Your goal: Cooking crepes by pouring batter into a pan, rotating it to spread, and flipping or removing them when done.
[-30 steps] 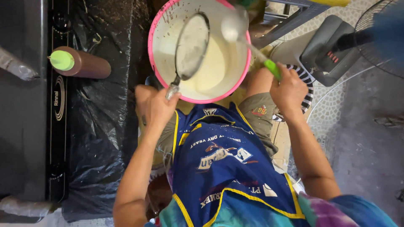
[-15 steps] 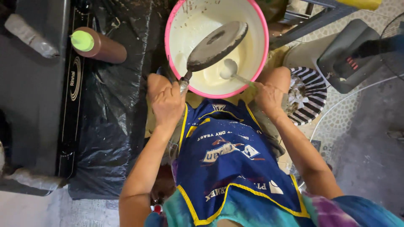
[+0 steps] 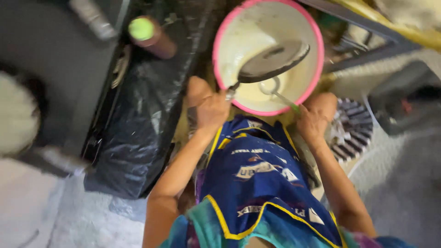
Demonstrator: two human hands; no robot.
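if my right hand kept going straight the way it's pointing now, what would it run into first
Probably the pink rim of the bucket: the right hand, holding the ladle, points up toward it. Depth is unclear from above.

A round metal sieve [image 3: 273, 61] with dark mesh tilts over the middle of the pink-rimmed bucket [image 3: 220, 34], its thin handle running down to the near-left rim. Pale cream batter [image 3: 257, 92] pools in the bucket's near half and coats its white inner wall. A ladle [image 3: 270, 87] with a green-tipped handle dips its round bowl into the batter just beneath the sieve, handle slanting to the near-right rim.
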